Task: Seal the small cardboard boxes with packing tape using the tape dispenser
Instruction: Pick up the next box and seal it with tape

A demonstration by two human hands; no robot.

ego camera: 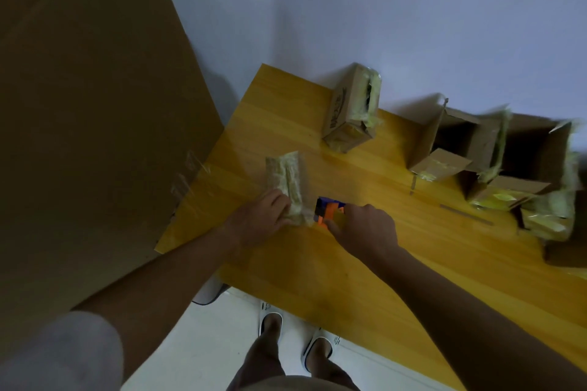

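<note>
Leaning against the wall at the far left, a large sheet of cardboard [95, 105] stands beside the yellow wooden table [349, 263], with strips of clear tape [187, 174] stuck near its lower edge. On the table, the left hand [259, 219] presses down on the near end of a small cardboard box [287, 182] wrapped in yellowish packing tape; the fingers curl over the box's near left corner and hold it. Just right of that box, the right hand [365, 230] grips a blue and orange tape dispenser [328, 211], fingers wrapped round its handle, its front end touching or just beside the box's near right corner. Farther back, near the wall, another taped box [351, 111] stands tilted, a gap showing along its taped seam. To the right, two open boxes [457, 143] with flaps spread sit side by side, blurred, with yellowish tape hanging from their flaps. A further taped box [549, 219] lies at the right edge. Below the table edge, the person's feet in white slippers [270, 320] stand on a pale floor.
</note>
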